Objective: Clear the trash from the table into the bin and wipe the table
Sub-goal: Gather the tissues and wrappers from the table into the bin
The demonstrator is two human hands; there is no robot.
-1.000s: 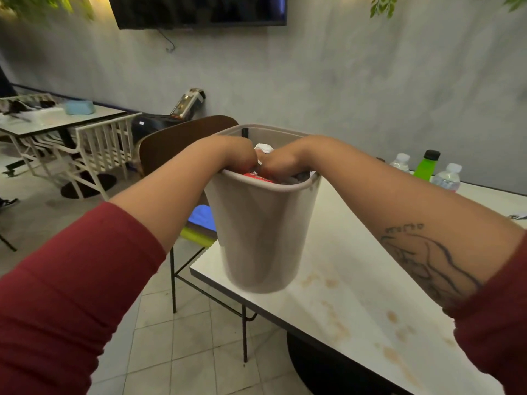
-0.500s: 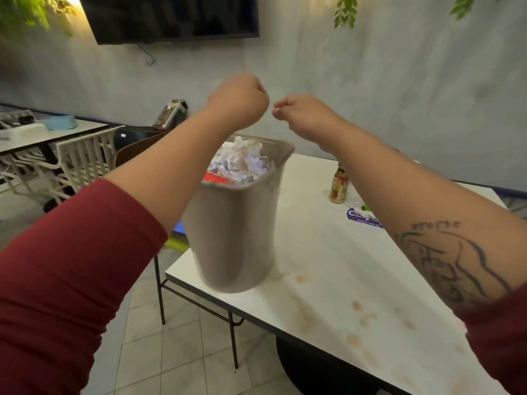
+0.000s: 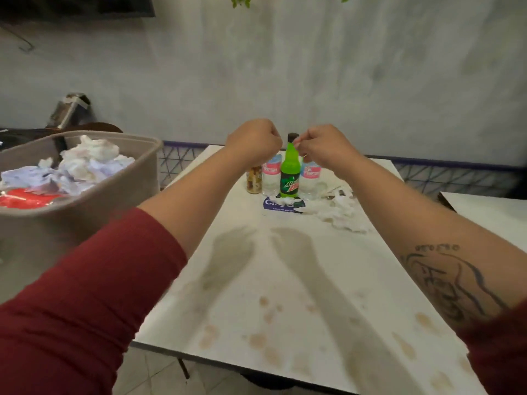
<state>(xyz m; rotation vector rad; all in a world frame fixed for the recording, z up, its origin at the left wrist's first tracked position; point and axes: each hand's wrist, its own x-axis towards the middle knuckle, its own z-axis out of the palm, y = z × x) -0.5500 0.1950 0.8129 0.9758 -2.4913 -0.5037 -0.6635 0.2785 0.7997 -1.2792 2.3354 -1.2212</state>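
Note:
The beige bin is at the left, heaped with crumpled white paper and a red wrapper. Both my hands hover above the white table, apart from the bin. My left hand is a closed fist holding nothing. My right hand has curled fingers, nothing visible in them. Crumpled tissues and a blue-and-white packet lie near the table's far end. Brown stains mark the near part of the tabletop.
A green soda bottle, two water bottles and a small jar stand together at the far end. Another white table is at the right. A grey wall rises behind.
My hands have come up out of the bin and moved right over the table. The view has swung right, so the bin now sits at the left edge.

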